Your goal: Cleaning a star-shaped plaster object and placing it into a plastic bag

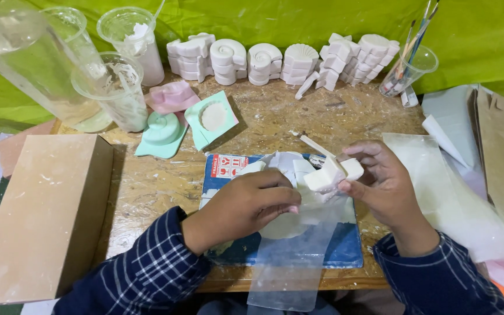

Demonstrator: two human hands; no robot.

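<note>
My right hand (pixel 383 186) grips a white plaster cast (pixel 332 174) with a thin wooden stick (pixel 316 146) poking up from it. My left hand (pixel 246 205) rests, fingers curled, on a round white plaster piece (pixel 284 224) lying on clear plastic film (pixel 290 268). Under both lies a blue sheet (pixel 345 245) on the worn wooden table (pixel 153 181). Whether my left hand's fingers pinch something is hidden.
A row of white shell-shaped casts (pixel 275 61) lines the back. Teal moulds (pixel 161 134) and a pink mould (pixel 173 96) lie at the back left beside clear plastic cups (pixel 115 87). A cardboard box (pixel 36 210) stands left. A cup of brushes (pixel 406 70) and papers (pixel 462 192) sit right.
</note>
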